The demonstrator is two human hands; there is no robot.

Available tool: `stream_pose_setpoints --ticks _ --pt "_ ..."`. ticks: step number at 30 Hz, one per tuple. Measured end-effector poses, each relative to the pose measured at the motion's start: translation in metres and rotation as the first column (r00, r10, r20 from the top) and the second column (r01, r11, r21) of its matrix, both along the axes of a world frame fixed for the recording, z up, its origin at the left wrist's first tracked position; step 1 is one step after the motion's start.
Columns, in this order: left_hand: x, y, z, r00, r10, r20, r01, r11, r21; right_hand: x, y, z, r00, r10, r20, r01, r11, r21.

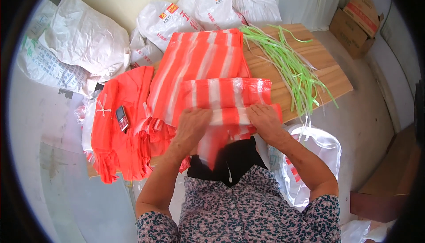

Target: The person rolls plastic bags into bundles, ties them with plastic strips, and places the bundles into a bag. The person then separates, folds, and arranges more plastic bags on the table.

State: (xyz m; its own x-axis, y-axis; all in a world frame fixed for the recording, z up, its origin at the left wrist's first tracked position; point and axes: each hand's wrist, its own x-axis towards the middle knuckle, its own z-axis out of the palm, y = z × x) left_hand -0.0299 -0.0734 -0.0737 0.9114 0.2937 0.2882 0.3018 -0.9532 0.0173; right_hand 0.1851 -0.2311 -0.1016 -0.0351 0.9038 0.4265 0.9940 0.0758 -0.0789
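Observation:
A bundle of red-and-white striped plastic bags [221, 93] lies folded across the near edge of a low wooden board [330, 72]. My left hand [191, 126] presses and grips its near left part. My right hand [264, 118] holds the near right part, fingers curled over the fold. Under it a larger stack of the same striped bags [201, 59] spreads flat toward the wall. The bags' near edge hangs down toward my lap.
A pile of plain red bags [121, 128] lies to the left with a small dark phone [122, 118] on top. Green plastic strips [292, 68] spread over the board's right side. White sacks [88, 39] stand behind. A cardboard box [358, 22] sits far right, a white bag [318, 154] near my right elbow.

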Motion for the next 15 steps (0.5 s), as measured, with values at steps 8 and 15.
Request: stream_pose_setpoints --ticks 8,15 --pt "-0.015 0.008 0.005 0.993 0.0 0.122 -0.003 1.0 0.021 0.024 -0.022 -0.002 0.997 -0.047 -0.054 0.045 0.998 -0.044" --pt "-0.028 0.017 -0.004 0.987 0.061 0.147 -0.054 0.997 -0.054 0.028 -0.026 -0.002 0.989 -0.009 -0.145 0.006 1.0 -0.02"
